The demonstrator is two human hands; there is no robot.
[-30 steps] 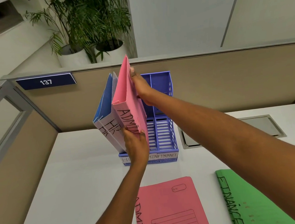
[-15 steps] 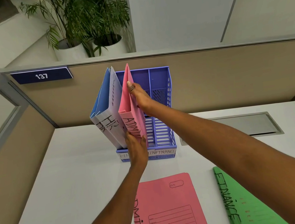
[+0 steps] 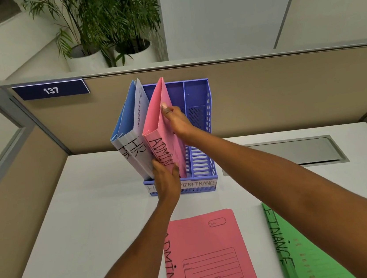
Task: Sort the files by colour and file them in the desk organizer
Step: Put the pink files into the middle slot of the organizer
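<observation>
Both my hands are on the standing pink file, the one with ADMIN lettered down its spine. My left hand grips the lower front edge, fingers curled round the spine just above the organizer's front lip. My right hand pinches it higher up, with the thumb pressed on the near face and the other fingers hidden behind the file. The file's lower end sits in the middle slot of the blue organizer and it tilts to the left, its top corner rising above the organizer's back wall.

In the left slot two blue files marked HR lean the same way, touching the pink one low down. The organizer stands at the far edge of the desk, roughly at its middle, against the tan partition. Its front lip carries paper labels; FINANCE reads plainly, and my left hand covers part of the others.

At the near edge lie two more: the flat pink file lies beside my left forearm, and the green file, marked FINANCE, lies partly under my right arm. A grey hatch is set into the desk to the right of the organizer. A blue plate reading 137 is fixed to the partition's left end, with potted plants beyond.
</observation>
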